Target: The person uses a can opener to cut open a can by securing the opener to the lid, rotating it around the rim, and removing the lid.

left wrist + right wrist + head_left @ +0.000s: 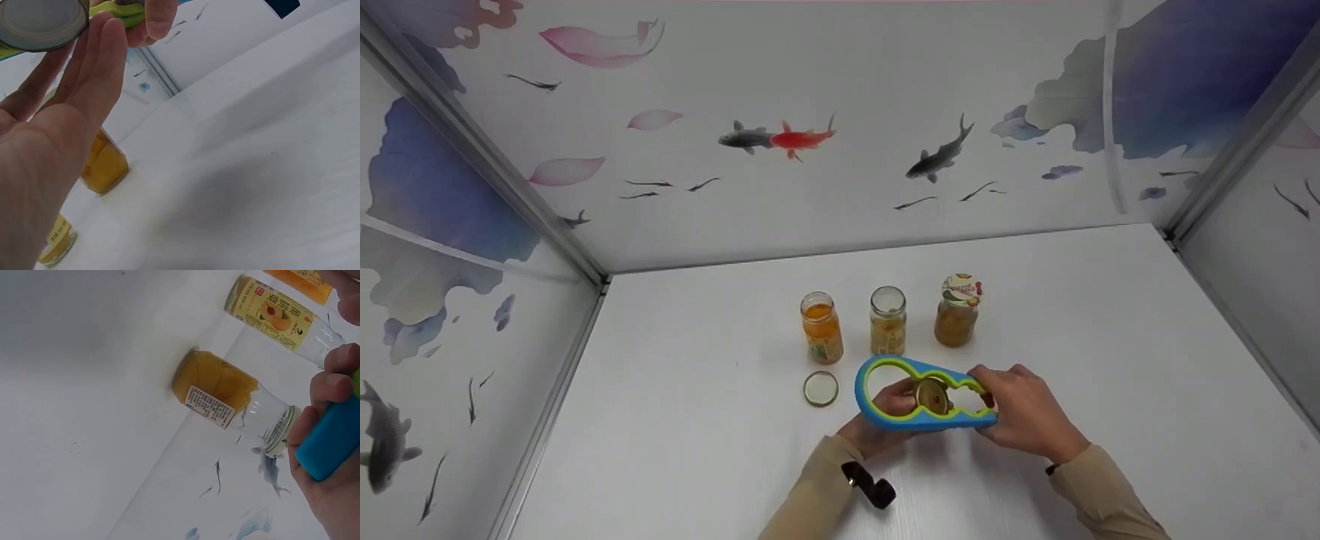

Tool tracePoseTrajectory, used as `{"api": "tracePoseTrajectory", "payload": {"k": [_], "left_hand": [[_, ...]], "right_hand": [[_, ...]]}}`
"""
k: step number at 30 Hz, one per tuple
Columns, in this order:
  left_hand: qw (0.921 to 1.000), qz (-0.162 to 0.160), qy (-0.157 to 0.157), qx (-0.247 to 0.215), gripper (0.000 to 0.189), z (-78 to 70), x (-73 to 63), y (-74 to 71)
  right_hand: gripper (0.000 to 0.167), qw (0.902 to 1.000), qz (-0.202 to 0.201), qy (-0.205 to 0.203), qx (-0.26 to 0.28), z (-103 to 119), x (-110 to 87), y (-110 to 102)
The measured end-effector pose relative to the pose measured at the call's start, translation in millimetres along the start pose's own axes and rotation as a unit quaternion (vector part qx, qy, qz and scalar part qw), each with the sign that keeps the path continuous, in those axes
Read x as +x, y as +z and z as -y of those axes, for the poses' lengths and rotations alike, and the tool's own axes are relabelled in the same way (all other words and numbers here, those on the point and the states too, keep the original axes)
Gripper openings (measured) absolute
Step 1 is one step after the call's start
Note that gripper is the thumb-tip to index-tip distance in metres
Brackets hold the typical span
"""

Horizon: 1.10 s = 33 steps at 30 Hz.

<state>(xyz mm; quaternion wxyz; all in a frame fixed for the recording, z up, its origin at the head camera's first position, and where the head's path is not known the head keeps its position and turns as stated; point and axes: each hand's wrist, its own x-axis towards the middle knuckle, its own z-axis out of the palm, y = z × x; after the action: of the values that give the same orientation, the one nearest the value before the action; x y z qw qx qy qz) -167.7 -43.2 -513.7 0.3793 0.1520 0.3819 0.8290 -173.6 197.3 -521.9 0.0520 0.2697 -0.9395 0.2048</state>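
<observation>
Below the centre of the head view, held above the white table [660, 450]: blue-and-green opener [922, 424], gripped at its narrower right end by the right hand [1024, 411] with fingers curled round it. Within the outline of its middle opening, a round metal lid [932, 396]; unclear whether lodged there or just behind. At the opener's left half, partly behind it, the left hand [895, 405], with straight fingers close together against the lid's edge at upper left of the left wrist view; impossible to tell whether pinching it. Near the middle of the head view, an open jar of orange contents [822, 334], with a loose lid [820, 388] below it on the table; rightward, an open jar with a yellow label [888, 330], then a jar with a patterned lid on [956, 322].
</observation>
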Motion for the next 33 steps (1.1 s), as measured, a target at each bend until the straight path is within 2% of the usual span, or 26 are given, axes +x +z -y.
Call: {"api": "tracePoseTrajectory", "payload": {"k": [2,3,6,8,10,13,16,19,22,25,29,31,33], "left_hand": [[0.9991,-0.041,0.011,-0.004,0.064,34.8,16.8,-39.8],[0.9981,-0.054,0.026,-0.014,0.062,45.0,20.4,-50.7],[0.9984,-0.04,0.04,0.01,0.048,45.7,19.3,-57.5],[0.9982,-0.026,0.039,0.038,0.047,41.8,18.0,-59.0],[0.9945,-0.038,0.047,0.086,0.048,39.0,18.4,-58.9],[0.9836,-0.094,0.028,0.151,0.05,36.9,19.5,-61.9],[0.9677,-0.151,-0.003,0.202,0.05,31.2,18.2,-62.2],[0.9562,-0.181,-0.025,0.229,0.048,27.1,16.0,-62.8],[0.9434,-0.183,-0.032,0.275,0.045,24.3,13.9,-63.9],[0.9332,-0.168,-0.022,0.317,0.044,21.5,12.5,-64.7],[0.9278,-0.149,-0.004,0.342,0.046,17.4,10.8,-65.2],[0.9198,-0.153,0.0,0.361,0.047,15.8,9.7,-65.2],[0.9036,-0.162,0.001,0.396,0.047,14.5,8.9,-65.3]], "right_hand": [[0.048,1.0,-0.002,0.005,0.005,-1,-0.4,-1],[0.049,0.9999,-0.002,0.009,0.008,-2,-0.8,-1],[0.051,0.9996,-0.005,0.026,0.011,-3,-2.0,-2],[0.052,0.9992,-0.007,0.039,0.01,-3,-3.0,-2],[0.053,0.9986,-0.005,0.051,0.01,-3,-3.7,-3],[0.054,0.9975,0.004,0.069,0.014,-4,-4.5,-3],[0.052,0.9961,0.01,0.085,0.024,-6,-5.5,-3],[0.051,0.9949,0.005,0.095,0.034,-8,-7.0,-2],[0.048,0.9943,-0.001,0.1,0.037,-9,-8.3,-1],[0.048,0.9942,0.002,0.102,0.033,-11,-9.1,1],[0.051,0.9942,0.004,0.106,0.02,-12,-10.5,3],[0.054,0.9942,0.001,0.107,0.013,-13,-11.5,4],[0.055,0.9942,-0.003,0.108,0.007,-14,-12.8,5]]}}
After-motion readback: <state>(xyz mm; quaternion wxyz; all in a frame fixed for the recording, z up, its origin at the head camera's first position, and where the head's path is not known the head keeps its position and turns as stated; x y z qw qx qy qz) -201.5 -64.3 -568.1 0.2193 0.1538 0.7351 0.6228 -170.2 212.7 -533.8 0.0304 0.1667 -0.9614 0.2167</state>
